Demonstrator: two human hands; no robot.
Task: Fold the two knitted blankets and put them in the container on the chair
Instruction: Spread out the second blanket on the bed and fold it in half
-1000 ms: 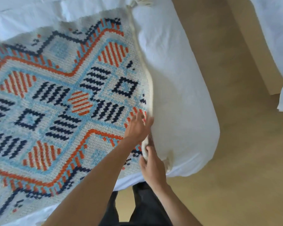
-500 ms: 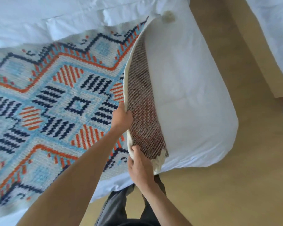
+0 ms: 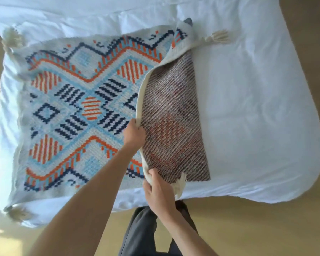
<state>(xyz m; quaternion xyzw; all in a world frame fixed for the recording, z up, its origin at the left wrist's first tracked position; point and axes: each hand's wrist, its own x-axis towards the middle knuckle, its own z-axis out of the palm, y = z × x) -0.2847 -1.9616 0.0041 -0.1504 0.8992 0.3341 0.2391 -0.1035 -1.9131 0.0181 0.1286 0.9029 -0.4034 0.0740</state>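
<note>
White bed (image 3: pixel 248 108), wooden floor (image 3: pixel 248 228) beside. Patterned knitted blanket (image 3: pixel 72 108) spread on bed, right edge raised, underside exposed. Edge gripped midway by left hand (image 3: pixel 134 133), near corner pinched by right hand (image 3: pixel 159 191).

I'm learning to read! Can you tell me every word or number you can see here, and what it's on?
None: no word, number or label can be read anywhere.
The knitted blanket has only orange, blue and navy shapes.
The white bedding is plain.
No tag shows where the left hand and right hand grip the blanket's edge.
</note>
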